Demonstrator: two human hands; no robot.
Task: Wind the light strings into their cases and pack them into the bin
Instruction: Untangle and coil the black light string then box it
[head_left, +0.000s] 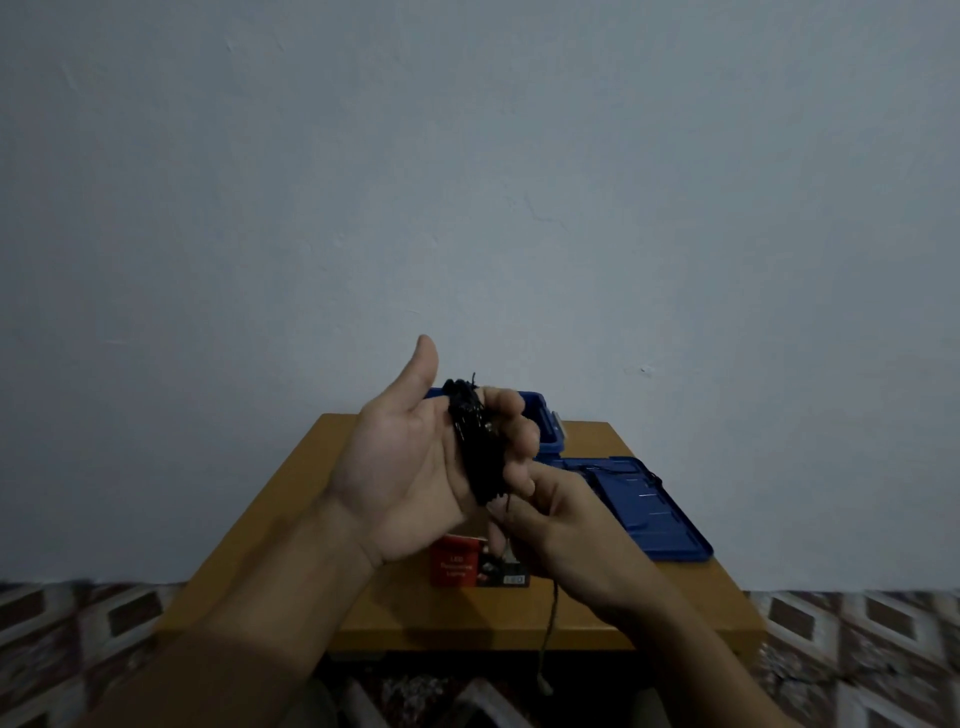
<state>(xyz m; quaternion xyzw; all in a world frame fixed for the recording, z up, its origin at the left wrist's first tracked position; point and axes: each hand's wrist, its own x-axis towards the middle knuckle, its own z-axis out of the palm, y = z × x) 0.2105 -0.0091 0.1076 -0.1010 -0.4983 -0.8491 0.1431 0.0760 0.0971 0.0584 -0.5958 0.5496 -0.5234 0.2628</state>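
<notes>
A black light string (475, 441) is wound in a coil around the fingers of my left hand (415, 462), which is raised palm up with the thumb sticking up and the fingers curled over the coil. Just below it, my right hand (566, 530) pinches the loose end of the string, which hangs down past the table's front edge to a small pale tip (545, 686). A red and black LED light case (470, 564) lies on the table under my hands. The blue bin (545, 426) stands at the back of the table, partly hidden by my left hand.
The bin's blue lid (649, 509) lies flat on the right side of the small wooden table (291, 519). A plain pale wall rises behind. Patterned floor tiles (857, 639) show on both sides of the table.
</notes>
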